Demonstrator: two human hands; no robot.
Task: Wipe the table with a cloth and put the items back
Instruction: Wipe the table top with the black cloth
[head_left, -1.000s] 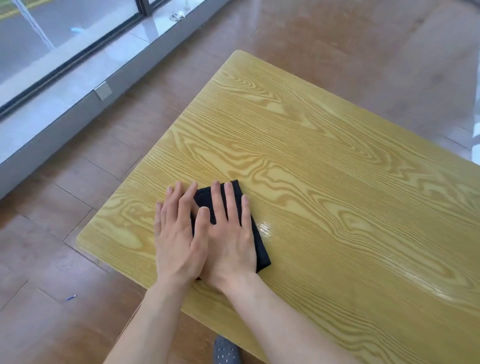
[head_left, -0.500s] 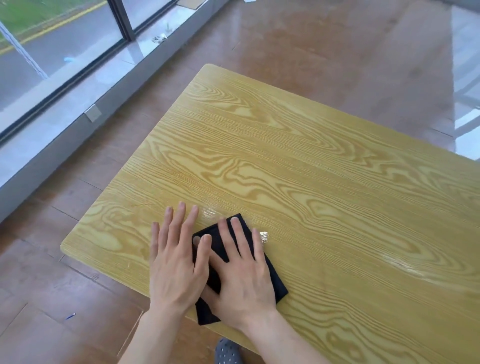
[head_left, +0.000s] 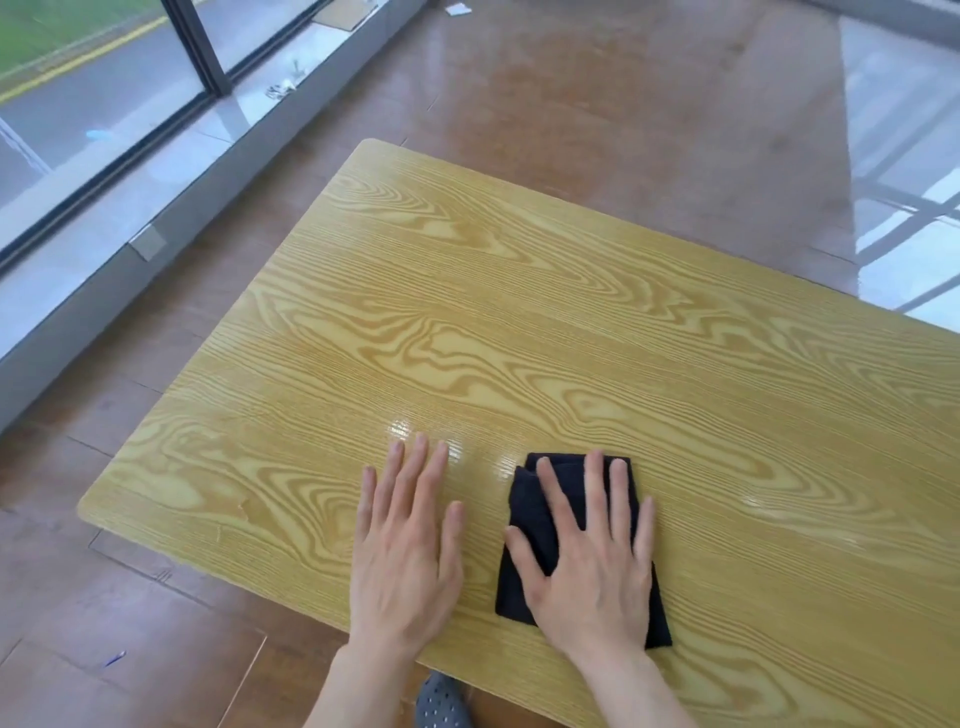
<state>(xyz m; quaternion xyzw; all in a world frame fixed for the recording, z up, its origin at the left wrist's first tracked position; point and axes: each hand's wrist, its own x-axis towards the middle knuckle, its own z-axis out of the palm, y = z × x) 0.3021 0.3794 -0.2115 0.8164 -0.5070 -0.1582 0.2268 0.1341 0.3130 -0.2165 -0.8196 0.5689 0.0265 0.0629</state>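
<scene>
A folded black cloth (head_left: 524, 525) lies flat on the yellow wood-grain table (head_left: 519, 338), close to its near edge. My right hand (head_left: 592, 561) presses down on the cloth with fingers spread, covering most of it. My left hand (head_left: 408, 551) rests flat on the bare tabletop a little to the left of the cloth, fingers apart, holding nothing. A damp shiny streak shows on the wood just beyond the fingertips of both hands.
The table's left corner and near edge are close to my hands. Brown tiled floor surrounds the table. A long window with a grey sill (head_left: 156, 171) runs along the left. A grey dotted slipper (head_left: 441, 701) shows under the near edge.
My right hand has slid the cloth to the right along the near edge. My left hand has come off the cloth and now lies on bare wood.
</scene>
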